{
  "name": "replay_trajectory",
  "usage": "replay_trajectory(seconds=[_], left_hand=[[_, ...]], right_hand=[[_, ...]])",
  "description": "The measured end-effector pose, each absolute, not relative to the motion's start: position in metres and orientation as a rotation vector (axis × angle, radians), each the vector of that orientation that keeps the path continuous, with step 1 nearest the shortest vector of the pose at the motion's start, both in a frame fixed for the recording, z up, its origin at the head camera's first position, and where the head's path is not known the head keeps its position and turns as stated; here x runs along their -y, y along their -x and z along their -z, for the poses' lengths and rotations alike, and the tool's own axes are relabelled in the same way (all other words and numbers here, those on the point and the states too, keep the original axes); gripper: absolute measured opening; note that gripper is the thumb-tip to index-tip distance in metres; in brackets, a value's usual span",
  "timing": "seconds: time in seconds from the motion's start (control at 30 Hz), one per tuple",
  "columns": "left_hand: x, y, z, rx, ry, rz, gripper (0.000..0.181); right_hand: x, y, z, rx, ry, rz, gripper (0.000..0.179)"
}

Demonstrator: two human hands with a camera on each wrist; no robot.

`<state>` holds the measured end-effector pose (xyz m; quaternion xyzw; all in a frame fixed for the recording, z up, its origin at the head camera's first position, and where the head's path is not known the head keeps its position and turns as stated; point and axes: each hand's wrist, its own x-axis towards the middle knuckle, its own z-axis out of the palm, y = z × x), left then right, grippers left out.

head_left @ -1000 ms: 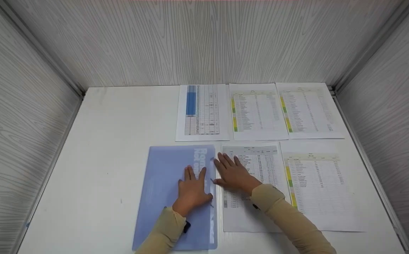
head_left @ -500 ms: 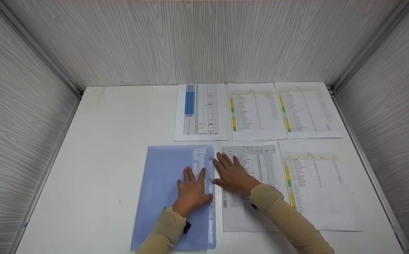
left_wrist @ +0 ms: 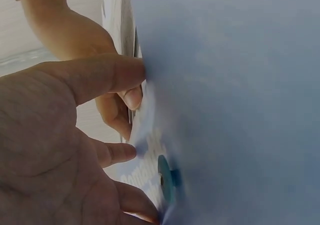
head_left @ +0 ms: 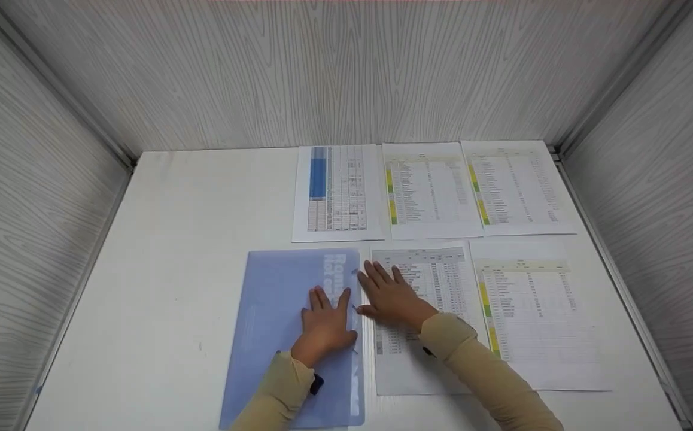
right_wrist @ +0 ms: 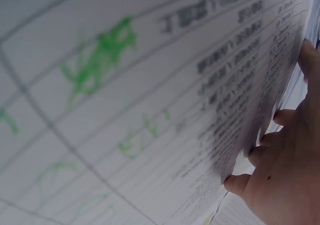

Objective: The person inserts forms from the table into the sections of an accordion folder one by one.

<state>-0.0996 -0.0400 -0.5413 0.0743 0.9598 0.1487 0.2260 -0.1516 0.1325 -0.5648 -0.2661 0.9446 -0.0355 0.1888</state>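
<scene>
Blue folder (head_left: 269,335): while both hands were at its right part, it lay flat on the desk (head_left: 143,269), thin, translucent, with white lettering (head_left: 336,263) near its far right corner.
Left hand (head_left: 324,326): spread on the folder, fingers parted toward its far end, thumb out to its right edge; nothing pinched.
Right hand (head_left: 394,299): over the paper to the folder's right, fingers spread, tips at the folder's right edge; no grip seen; whether the tips touched the folder could not be told.
Folder weight: judged light; contents, if any, not made out.
Folder cover: plastic by its look; probably smooth and springy, apt to skid if pushed from one side.
Folder right edge: judged the best hold, thumb above and fingers beneath, other palm flat as a brace.
Folder fragility: judged low; a sharp fold would likely have left a crease.
Teal disc (left_wrist: 166,180): at the folder's surface in the left wrist view; whether a fastening, unclear; best left clear of any grip.
Grey-headed sheet (head_left: 406,377): just right of the folder, partly beneath the right hand; thin, limp, probably easily creased; best lifted by a corner.
Blue-banded sheet (head_left: 349,191): just beyond the folder's far end.
</scene>
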Motion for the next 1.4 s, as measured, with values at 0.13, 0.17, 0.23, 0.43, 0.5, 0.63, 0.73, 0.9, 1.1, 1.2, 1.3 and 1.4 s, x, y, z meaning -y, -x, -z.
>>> replay_trajectory(seconds=[0.13,0.17,0.23,0.43,0.5,0.63,0.73,0.9,1.1,1.2,1.3,1.4], left_hand=[[0.041,0.101,0.54,-2.623,-0.209,-0.427,0.081],[0.041,0.101,0.539,-2.616,-0.212,-0.433,0.079],[0.042,0.101,0.537,-2.607,-0.228,-0.441,0.074],[0.044,0.1,0.527,-2.601,-0.303,-0.425,0.058],[0.046,0.1,0.522,-2.608,-0.335,-0.416,0.056],[0.051,0.098,0.512,-2.647,-0.398,-0.419,0.053],[0.056,0.096,0.506,-2.69,-0.426,-0.425,0.053],[0.062,0.092,0.501,-2.739,-0.433,-0.441,0.061],[0.067,0.088,0.494,-2.782,-0.448,-0.399,0.073],[0.074,0.089,0.486,-2.769,-0.452,-0.424,0.07],[0.082,0.092,0.475,-2.718,-0.448,-0.467,0.068],[0.093,0.095,0.467,-2.666,-0.462,-0.504,0.068]], right_hand=[[-0.132,0.15,0.565,-2.655,0.751,0.117,0.081],[-0.132,0.15,0.565,-2.655,0.747,0.11,0.081],[-0.131,0.15,0.565,-2.655,0.743,0.1,0.081],[-0.131,0.149,0.565,-2.672,0.754,0.082,0.081],[-0.131,0.149,0.565,-2.672,0.753,0.081,0.081],[-0.132,0.148,0.566,-2.655,0.734,0.095,0.082],[-0.132,0.147,0.567,-2.651,0.727,0.106,0.082],[-0.134,0.147,0.569,-2.649,0.714,0.101,0.082],[-0.134,0.147,0.57,-2.64,0.706,0.111,0.083],[-0.134,0.148,0.57,-2.647,0.707,0.09,0.083],[-0.133,0.15,0.57,-2.644,0.695,0.065,0.083],[-0.132,0.151,0.571,-2.638,0.687,0.056,0.082]])
